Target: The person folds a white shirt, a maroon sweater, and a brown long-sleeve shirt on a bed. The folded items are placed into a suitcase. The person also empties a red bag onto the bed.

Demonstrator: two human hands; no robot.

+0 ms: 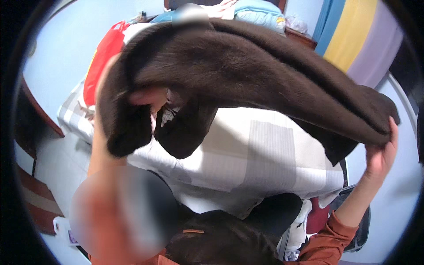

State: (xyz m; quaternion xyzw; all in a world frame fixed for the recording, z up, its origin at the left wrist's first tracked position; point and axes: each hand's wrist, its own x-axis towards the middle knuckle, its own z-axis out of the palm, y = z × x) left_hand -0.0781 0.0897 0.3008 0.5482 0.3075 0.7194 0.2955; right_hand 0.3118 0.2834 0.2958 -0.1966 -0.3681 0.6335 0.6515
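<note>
A long dark brown garment with a soft, fuzzy surface is held up across the upper view, sagging at its lower edges. Its exact kind is hard to tell. At its left part, my left hand is closed on the cloth, partly covered by its folds. My right hand pinches the garment's far right end, fingers partly behind the fabric. Two dark ends hang beneath my left hand, and another dark flap hangs near my right.
Below the garment is a bed with a grey-and-white checked sheet. A red bag stands at its left; light blue bedding lies at the back. An open suitcase with clothes is at lower right. A striped curtain hangs at right.
</note>
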